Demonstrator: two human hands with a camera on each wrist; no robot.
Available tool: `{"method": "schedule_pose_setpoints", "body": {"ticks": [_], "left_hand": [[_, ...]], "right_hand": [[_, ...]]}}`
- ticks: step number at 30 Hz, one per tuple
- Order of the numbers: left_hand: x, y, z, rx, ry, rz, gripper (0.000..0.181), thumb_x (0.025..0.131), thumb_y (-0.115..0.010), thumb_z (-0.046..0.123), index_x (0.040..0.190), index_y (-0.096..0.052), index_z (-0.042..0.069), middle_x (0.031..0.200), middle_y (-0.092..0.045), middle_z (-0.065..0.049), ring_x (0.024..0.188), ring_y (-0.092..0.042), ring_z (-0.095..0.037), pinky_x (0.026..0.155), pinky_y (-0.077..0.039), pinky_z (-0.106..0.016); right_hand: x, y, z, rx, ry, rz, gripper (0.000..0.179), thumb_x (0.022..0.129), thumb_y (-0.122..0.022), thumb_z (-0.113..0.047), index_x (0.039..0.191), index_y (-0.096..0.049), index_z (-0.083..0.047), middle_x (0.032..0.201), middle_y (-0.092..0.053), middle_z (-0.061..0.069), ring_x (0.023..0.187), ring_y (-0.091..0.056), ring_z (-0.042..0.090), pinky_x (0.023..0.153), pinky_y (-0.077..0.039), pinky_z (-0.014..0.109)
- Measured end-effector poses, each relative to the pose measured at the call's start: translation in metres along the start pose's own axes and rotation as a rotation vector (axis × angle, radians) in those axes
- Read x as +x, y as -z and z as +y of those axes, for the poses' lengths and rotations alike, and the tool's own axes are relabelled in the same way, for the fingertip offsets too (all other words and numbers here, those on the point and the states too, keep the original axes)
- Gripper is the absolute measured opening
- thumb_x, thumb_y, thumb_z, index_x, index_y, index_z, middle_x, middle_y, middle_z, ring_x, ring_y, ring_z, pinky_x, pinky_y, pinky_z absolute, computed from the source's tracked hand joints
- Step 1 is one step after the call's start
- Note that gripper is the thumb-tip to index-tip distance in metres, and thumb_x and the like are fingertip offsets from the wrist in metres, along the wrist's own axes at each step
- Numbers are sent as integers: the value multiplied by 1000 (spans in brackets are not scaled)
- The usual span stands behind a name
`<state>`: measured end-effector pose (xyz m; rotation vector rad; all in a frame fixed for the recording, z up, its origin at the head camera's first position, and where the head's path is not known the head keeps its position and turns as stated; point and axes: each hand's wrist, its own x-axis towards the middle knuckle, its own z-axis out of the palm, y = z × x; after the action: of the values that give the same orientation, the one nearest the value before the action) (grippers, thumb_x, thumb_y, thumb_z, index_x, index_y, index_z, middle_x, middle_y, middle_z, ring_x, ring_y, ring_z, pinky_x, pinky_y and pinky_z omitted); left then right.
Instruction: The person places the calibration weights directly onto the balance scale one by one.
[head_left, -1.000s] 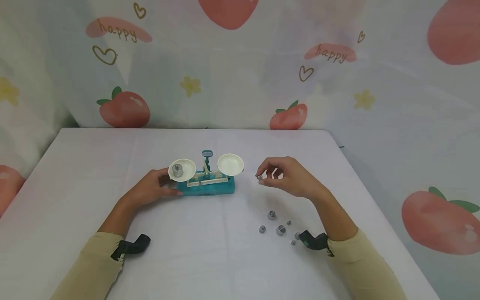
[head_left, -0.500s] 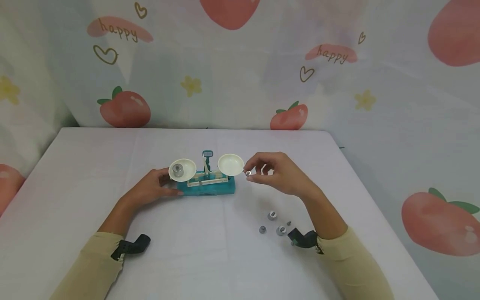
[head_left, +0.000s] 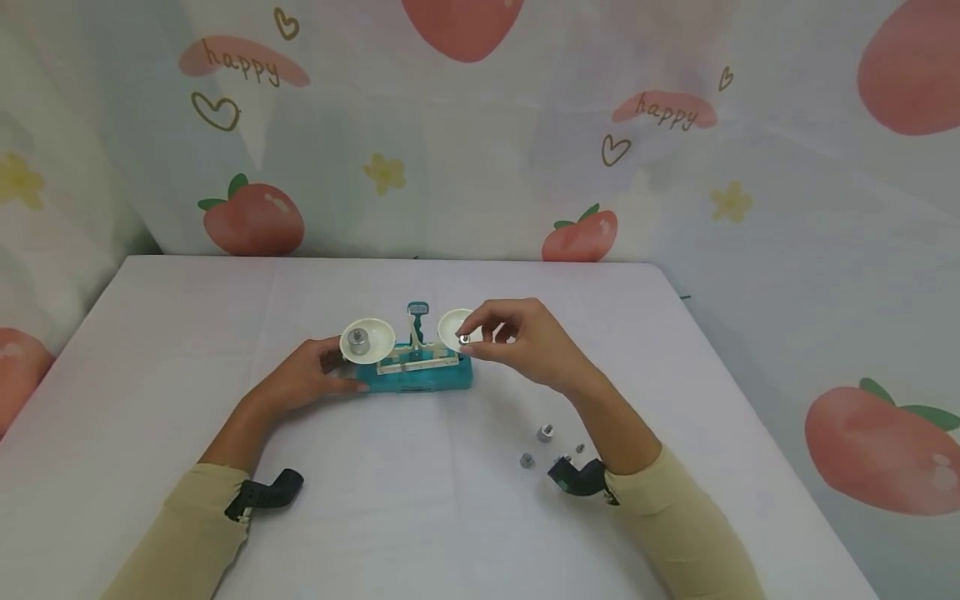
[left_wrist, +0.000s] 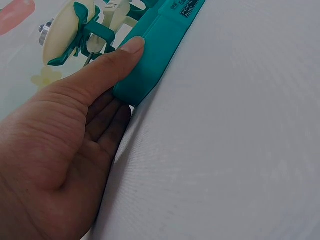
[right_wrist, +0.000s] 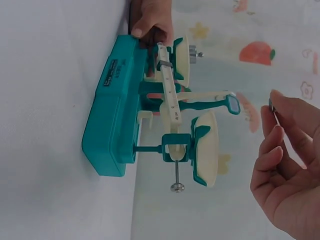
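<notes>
A teal balance scale (head_left: 420,382) with two cream pans stands on the white-covered table. My left hand (head_left: 309,375) grips the left end of its base, thumb in front and fingers behind, as the left wrist view (left_wrist: 55,150) confirms. In the left pan (head_left: 382,340) sits a larger metal weight (head_left: 358,340). My right hand (head_left: 528,346) pinches a small metal weight (head_left: 465,338) between thumb and forefinger, over the right pan (head_left: 448,325). From the right wrist view, that small weight (right_wrist: 271,105) is apart from the pan, mostly covered by the fingertips.
Several loose metal weights (head_left: 545,432) lie on the table, front right of the scale. The black right wrist camera (head_left: 577,477) partly hides some of them. A fruit-patterned cloth (head_left: 465,150) hangs behind the table's back edge.
My right hand has moved left with the small weight, from beside the scale to over the right pan. The left hand has kept its grip on the base.
</notes>
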<state>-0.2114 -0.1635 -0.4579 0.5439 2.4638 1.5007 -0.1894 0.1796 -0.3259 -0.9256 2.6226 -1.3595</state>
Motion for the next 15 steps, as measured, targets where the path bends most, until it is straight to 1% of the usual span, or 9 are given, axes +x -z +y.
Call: {"method": "schedule_pose_setpoints", "body": {"ticks": [5,9,15], "left_hand": [[0,0,-1,1,2,4,78,77,-92,8,146,-56,1,149,-55,-16,142,-44,-40,118,-35,-53],[2,0,-4,-6,-8,1,78,77,-92,9,146,-56,2,149,-55,-15,142,-45,-38,118,-35,-52],[2,0,-5,-7,-14,2,78,77,-93,10,146,-57,3,148,-56,-14,142,-46,-38,118,-35,-52]], "right_hand": [[8,-9,-6,12,-24,-6,15,90,-83,-15,104,-80,-18,93,-70,-2,86,-59,20,72,-55,37],[13,-17,-9,19,-42,19,13,91,-82,-16,104,-80,-18,96,-72,-4,85,-59,20,71,-54,36],[17,-32,-18,34,-137,53,12,93,-80,-19,105,-78,-19,100,-71,-7,87,-59,20,66,-53,34]]}}
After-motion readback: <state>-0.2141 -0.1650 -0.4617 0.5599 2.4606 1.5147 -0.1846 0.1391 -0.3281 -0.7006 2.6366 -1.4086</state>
